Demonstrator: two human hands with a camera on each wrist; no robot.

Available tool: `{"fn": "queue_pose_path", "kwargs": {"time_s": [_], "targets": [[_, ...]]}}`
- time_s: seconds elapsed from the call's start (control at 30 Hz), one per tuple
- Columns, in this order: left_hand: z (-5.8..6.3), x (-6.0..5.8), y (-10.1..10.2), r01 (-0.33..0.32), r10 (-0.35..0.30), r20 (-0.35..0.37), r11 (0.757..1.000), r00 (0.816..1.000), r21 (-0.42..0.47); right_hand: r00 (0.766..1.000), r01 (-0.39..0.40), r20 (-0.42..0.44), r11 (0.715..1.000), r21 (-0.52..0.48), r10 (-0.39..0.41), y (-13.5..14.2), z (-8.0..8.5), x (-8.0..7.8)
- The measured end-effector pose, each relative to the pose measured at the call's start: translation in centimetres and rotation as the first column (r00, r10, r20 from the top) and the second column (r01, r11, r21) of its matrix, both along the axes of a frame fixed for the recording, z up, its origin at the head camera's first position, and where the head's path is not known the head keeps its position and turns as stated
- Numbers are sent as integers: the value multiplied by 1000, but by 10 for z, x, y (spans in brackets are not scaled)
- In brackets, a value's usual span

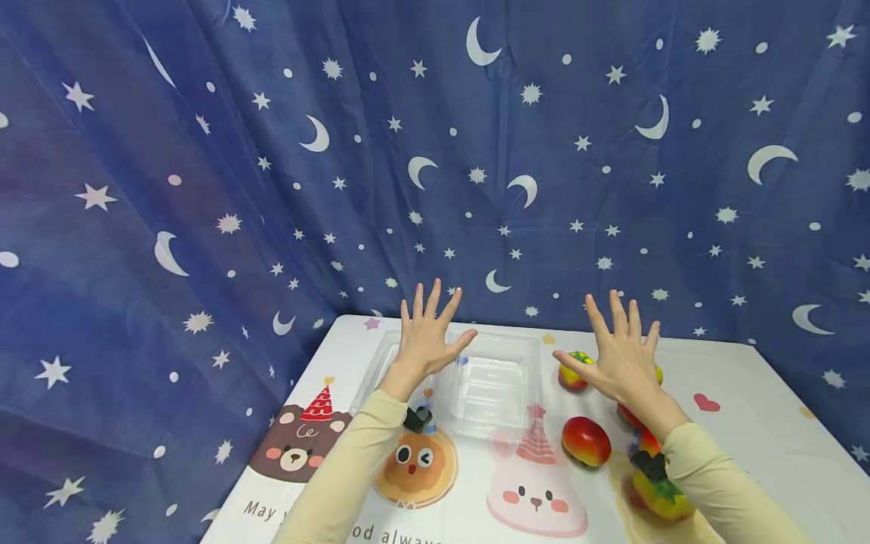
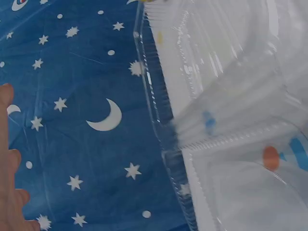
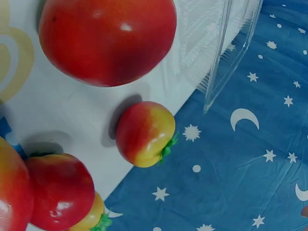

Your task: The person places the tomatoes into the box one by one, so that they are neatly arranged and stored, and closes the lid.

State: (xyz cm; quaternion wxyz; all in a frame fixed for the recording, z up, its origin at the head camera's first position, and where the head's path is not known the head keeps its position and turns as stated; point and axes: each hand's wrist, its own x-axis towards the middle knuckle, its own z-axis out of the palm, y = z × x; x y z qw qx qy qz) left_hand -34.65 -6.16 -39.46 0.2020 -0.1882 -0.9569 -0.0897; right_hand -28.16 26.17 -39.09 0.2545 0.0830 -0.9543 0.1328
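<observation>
Pale yellow sleeves (image 1: 343, 483) reach in from the near side over a table covered with a white printed cloth (image 1: 741, 408). Closest on the cloth are dark lettering (image 1: 260, 512), partly hidden by the left sleeve, and a pale pink animal (image 1: 537, 495); a winking round orange face (image 1: 416, 472) and a brown bear in a red party hat (image 1: 294, 449) are printed to the left. A red-and-yellow fruit with green leaves (image 1: 664, 497) lies beside the right sleeve, a smooth red fruit (image 1: 587, 442) lies farther in, and others are partly covered by the right arm. The clear plastic container (image 1: 491, 385) sits toward the back edge, left of the fruits. The left hand (image 1: 427, 344) is raised in front of it, the right hand (image 1: 620, 361) near the farthest fruits; both have fingers spread wide and straight, holding nothing. Behind the table hangs a creased dark blue curtain (image 1: 381, 98) patterned with white moons, stars and dots, filling the background.
</observation>
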Motion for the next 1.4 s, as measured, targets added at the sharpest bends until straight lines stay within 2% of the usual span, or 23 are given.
{"fn": "queue_pose_path", "kwargs": {"time_s": [0.17,0.3,0.47,0.6,0.67,0.73,0.83,0.93,1.03,1.13,1.23,1.33,1.37,1.4], "targets": [[-10,-10,-11,-19,19,25,1000,1000,14,1000,15,21,1000,12,-15,6,-4,3],[-24,-18,-29,-34,28,90,997,996,70,1000,11,25,1000,15,-11,9,-11,4],[-53,-25,-61,-85,52,168,977,984,197,1000,-5,27,1000,20,4,12,-20,4],[-78,-27,-83,-123,73,188,955,979,269,999,-2,47,1000,20,1,14,-25,5],[-87,-28,-91,-140,85,196,947,977,289,998,8,68,1000,25,-9,16,-26,5],[-92,-31,-98,-157,98,194,935,976,318,996,21,82,1000,14,-22,20,-25,1],[-92,-36,-108,-193,131,195,918,972,345,994,37,103,999,-10,-36,26,-20,-7],[-90,-40,-117,-234,156,233,904,960,357,991,32,131,999,-44,-26,30,-14,-19],[-91,-38,-125,-261,162,276,889,948,377,982,9,187,997,-81,6,31,-10,-31],[-98,-34,-129,-267,147,285,854,947,446,963,-7,264,990,-144,45,31,-11,-43],[-104,-31,-131,-243,106,273,807,956,538,927,-4,365,975,-222,86,30,-16,-51],[-114,-30,-133,-199,30,262,733,965,651,885,18,452,960,-278,114,31,-24,-59],[-117,-30,-134,-192,4,266,704,964,684,867,33,485,957,-288,116,31,-26,-61],[-120,-29,-134,-189,-29,277,662,960,725,849,53,517,954,-295,113,32,-28,-63]]}}
